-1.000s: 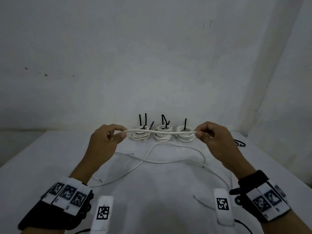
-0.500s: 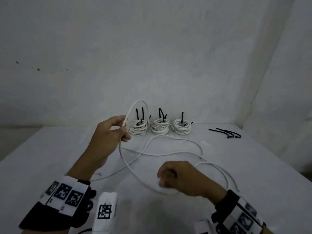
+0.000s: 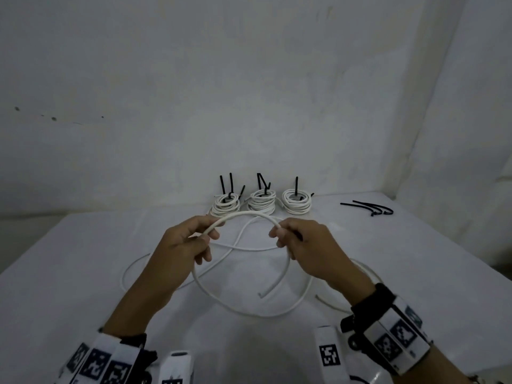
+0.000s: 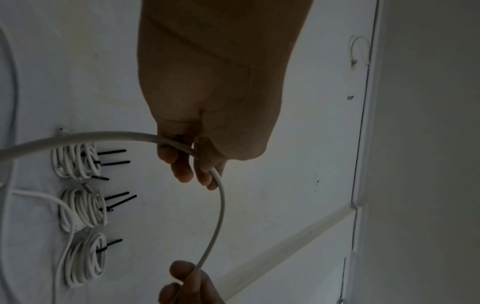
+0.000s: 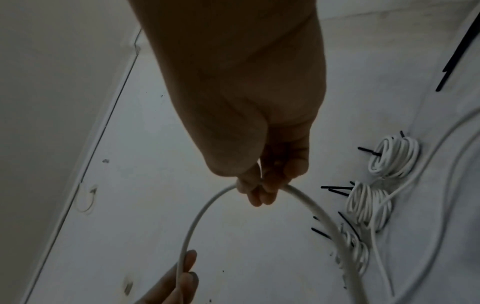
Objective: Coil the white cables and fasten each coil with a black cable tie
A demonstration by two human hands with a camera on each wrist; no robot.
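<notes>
Pinched between thumb and fingertips of the left hand (image 3: 182, 245), one end of a raised arc of the white cable (image 3: 249, 215) is held above the table (image 3: 69, 273); in the left wrist view the cable (image 4: 219, 207) is seen passing under the curled fingers (image 4: 182, 170) and bending away toward the other hand. From the left hand a large loop of the same cable hangs down and lies on the table surface, with a free cut end resting inside the loop. More slack is spread across the table to either side, crossing over itself between the two hands.

Behind the raised arc, near the wall, three finished coils (image 3: 260, 203) are set in a row, close beside one another, each bound with black cable ties whose tails stand upright. In the left wrist view the same coils (image 4: 83, 205) are seen on their white surface, ties pointing away.

At the other end of the arc, the cable is gripped by the right hand (image 3: 304, 245), its fingers curled round it; the right wrist view shows the cable (image 5: 197, 222) emerging on both sides of the closed fingers (image 5: 259, 195).

Farther right, well apart from the coils, a few loose black cable ties (image 3: 371, 209) are laid on the table near its far corner.
</notes>
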